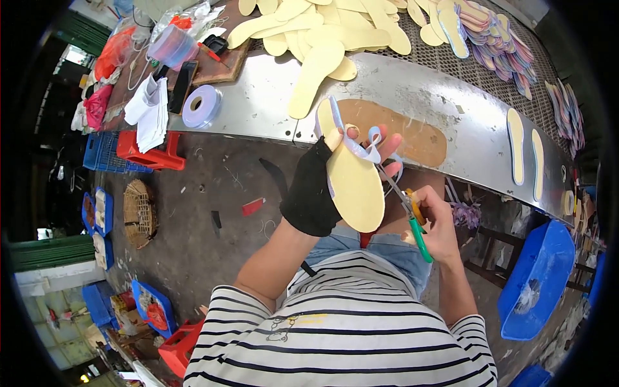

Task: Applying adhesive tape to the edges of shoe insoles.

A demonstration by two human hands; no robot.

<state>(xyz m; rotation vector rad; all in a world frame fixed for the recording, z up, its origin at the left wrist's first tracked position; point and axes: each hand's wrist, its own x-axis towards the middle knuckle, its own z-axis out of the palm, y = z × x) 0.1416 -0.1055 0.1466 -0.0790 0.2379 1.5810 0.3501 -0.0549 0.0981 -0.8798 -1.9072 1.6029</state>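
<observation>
My left hand [311, 190], in a black fingerless glove, grips a cream insole [358, 193] above my lap at the table's front edge. A pale lavender strip [369, 152] runs along the insole's upper part and loops loosely across my left fingers. In my right hand [437, 226] is a pair of scissors [420, 240] with one green and one yellow-orange handle. Their blades point up and left, close to the strip and the insole's right edge. Whether the blades touch the strip, I cannot tell.
Cream insoles [316, 68] lie piled at the back of the metal table [255, 97]. Patterned insoles [500, 48] are heaped at the far right, with two edged insoles [516, 145] nearer. A tape roll [201, 106] sits at left. A blue tub [538, 284] stands low on the right.
</observation>
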